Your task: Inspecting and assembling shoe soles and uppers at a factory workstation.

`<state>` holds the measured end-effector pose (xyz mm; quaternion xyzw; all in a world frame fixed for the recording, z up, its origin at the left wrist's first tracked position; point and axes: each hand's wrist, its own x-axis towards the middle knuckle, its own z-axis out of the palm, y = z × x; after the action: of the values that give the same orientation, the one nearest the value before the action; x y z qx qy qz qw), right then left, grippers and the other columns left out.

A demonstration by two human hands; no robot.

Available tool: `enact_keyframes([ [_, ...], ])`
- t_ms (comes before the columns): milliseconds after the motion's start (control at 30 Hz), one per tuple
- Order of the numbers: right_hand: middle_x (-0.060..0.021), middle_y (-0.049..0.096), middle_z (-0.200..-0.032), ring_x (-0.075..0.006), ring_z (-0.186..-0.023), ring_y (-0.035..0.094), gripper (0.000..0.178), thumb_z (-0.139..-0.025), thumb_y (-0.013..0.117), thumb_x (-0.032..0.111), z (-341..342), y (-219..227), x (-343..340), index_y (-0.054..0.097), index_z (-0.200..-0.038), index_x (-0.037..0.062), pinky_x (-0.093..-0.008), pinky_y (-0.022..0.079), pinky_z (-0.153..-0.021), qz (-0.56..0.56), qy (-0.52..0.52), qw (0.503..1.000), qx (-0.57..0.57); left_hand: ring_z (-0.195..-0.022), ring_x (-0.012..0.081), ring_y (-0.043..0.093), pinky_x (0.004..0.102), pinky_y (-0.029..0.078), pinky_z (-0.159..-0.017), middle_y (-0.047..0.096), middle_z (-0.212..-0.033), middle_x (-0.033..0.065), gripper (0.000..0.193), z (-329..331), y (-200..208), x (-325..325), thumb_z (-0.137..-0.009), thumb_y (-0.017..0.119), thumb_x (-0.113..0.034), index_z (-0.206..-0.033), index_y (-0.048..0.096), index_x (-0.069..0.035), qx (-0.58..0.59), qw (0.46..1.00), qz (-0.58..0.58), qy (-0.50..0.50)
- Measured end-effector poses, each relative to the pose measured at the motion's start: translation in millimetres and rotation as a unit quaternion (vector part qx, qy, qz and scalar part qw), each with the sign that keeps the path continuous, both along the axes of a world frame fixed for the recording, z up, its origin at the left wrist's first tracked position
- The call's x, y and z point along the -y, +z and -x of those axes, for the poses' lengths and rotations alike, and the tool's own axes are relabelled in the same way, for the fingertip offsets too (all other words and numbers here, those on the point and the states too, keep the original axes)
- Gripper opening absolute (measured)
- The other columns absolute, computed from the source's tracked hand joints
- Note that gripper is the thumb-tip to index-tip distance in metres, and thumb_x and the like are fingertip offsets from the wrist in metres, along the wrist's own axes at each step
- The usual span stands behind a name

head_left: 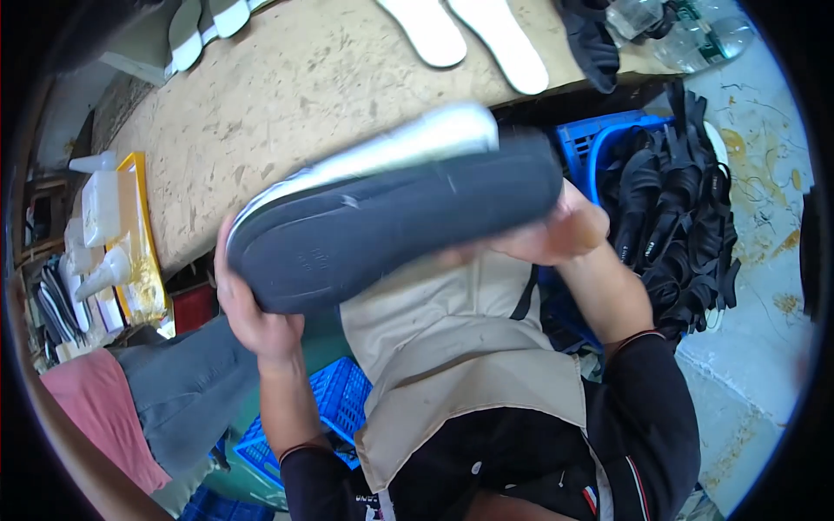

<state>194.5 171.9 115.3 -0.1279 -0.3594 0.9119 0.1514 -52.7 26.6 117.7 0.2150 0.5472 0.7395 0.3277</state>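
Note:
I hold a black shoe sole (382, 234) slantwise above my lap, its broad face turned up toward me. Behind it is a pale white insole (391, 152), close against the sole at the left end and standing away from it toward the right; motion blurs both. My left hand (248, 317) is closed around the left end of the sole, thumb on the near edge. Around the right end grips my right hand (560, 230), its fingers partly hidden under the sole. Whether the insole is fastened to the sole I cannot tell.
Beyond the sole lies a worn worktable (261, 122) with white insoles (495, 43) at its far edge. On the right, a blue basket (599, 143) holds black strappy sandals (669, 208). Plastic bottles (699, 39) stand at upper right. At left, a yellow tray (143, 252) and another person's grey-clad leg (191, 373).

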Motion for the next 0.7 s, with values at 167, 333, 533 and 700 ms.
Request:
enact_keyframes([
  [167, -0.0109, 0.069, -0.106, -0.0147, -0.084, 0.066, 0.038, -0.087, 0.070, 0.002, 14.7, -13.1, -0.7, 0.057, -0.122, -0.0027, -0.0207, 0.052, -0.075, 0.129, -0.234, 0.963, -0.045, -0.122, 0.0282, 0.053, 0.0409, 0.044, -0.100, 0.056, -0.131, 0.0205, 0.046, -31.4, -47.4, 28.4, -0.103, 0.049, -0.030, -0.133, 0.055, 0.004, -0.058, 0.980, 0.055, -0.184],
  [333, -0.0096, 0.068, -0.099, -0.0114, -0.081, 0.063, 0.031, -0.089, 0.069, 0.007, 13.7, -40.6, 12.1, 0.058, -0.117, -0.0007, -0.0202, 0.051, -0.074, -0.107, -0.008, 0.989, 0.104, -0.106, 0.0217, 0.059, 0.0341, 0.048, -0.091, 0.061, -0.119, 0.0156, 0.034, -33.3, -73.1, 13.1, -0.104, 0.053, -0.025, -0.122, 0.059, 0.003, 0.363, 0.911, 0.010, -0.193],
  [533, -0.0111, 0.070, -0.096, -0.0155, -0.078, 0.066, 0.038, -0.091, 0.068, 0.012, 13.0, -58.3, 29.0, 0.051, -0.122, -0.0007, -0.0271, 0.053, -0.072, -0.224, 0.039, 0.957, 0.181, -0.092, 0.0147, 0.061, 0.0268, 0.048, -0.083, 0.065, -0.105, 0.0101, 0.029, -35.8, -74.6, 9.2, -0.105, 0.053, -0.025, -0.113, 0.061, 0.002, 0.366, 0.904, 0.020, -0.219],
  [700, -0.0128, 0.070, -0.095, -0.0177, -0.075, 0.066, 0.042, -0.091, 0.068, 0.015, 8.4, -66.2, 40.2, 0.048, -0.125, 0.0005, -0.0290, 0.051, -0.069, -0.321, -0.010, 0.935, 0.153, -0.089, 0.0117, 0.060, 0.0250, 0.048, -0.082, 0.066, -0.100, 0.0079, 0.026, -33.2, -68.0, 12.1, -0.106, 0.052, -0.021, -0.112, 0.062, 0.001, 0.317, 0.907, 0.059, -0.269],
])
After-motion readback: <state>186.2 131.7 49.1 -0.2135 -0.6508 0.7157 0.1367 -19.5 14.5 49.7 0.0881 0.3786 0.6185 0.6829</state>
